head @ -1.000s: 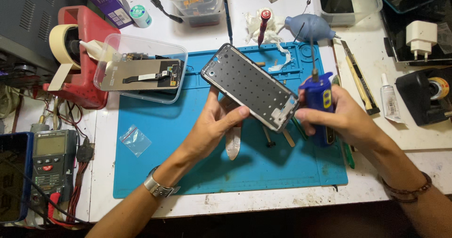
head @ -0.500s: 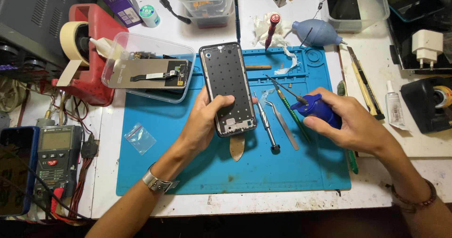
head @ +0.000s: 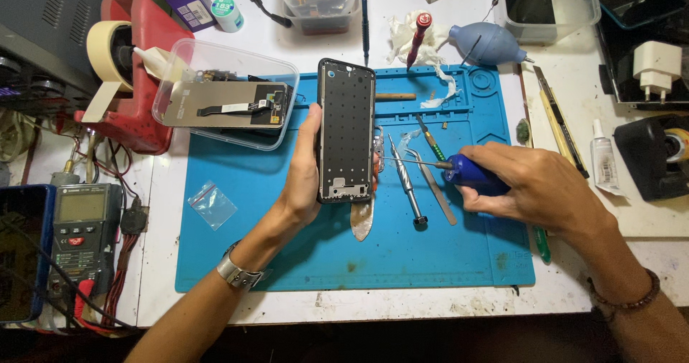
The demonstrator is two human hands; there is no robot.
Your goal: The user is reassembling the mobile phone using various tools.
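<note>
Head view, taking the blue rubber work mat (head: 287,255) as the landmark. Over the mat's near half, the left hand (head: 305,180) is curled around the left edge of a black rectangular phone frame dotted with small holes (head: 347,130), thumb on one side and fingertips wrapped behind the other, holding it upright along the mat's middle. A metal watch band (head: 237,272) sits on that wrist, near the mat's front edge. At the mat's right side, the right hand (head: 535,187) is closed around a blue-handled precision screwdriver (head: 470,173), whose thin shaft points left toward the frame's lower right edge; whether the tip touches the frame cannot be told. Between the two hands, lying on the mat, are silver tweezers (head: 434,187) and a slim metal tool with a knurled grip (head: 404,184). A small clear zip bag (head: 212,204) lies on the mat's left part. Past the mat's far left corner stands a clear plastic tray holding a phone screen panel (head: 230,105). Beyond the far edge sits a grey-blue rubber air blower (head: 488,44). Left of the mat, off its edge, rests a grey multimeter (head: 79,223).
</note>
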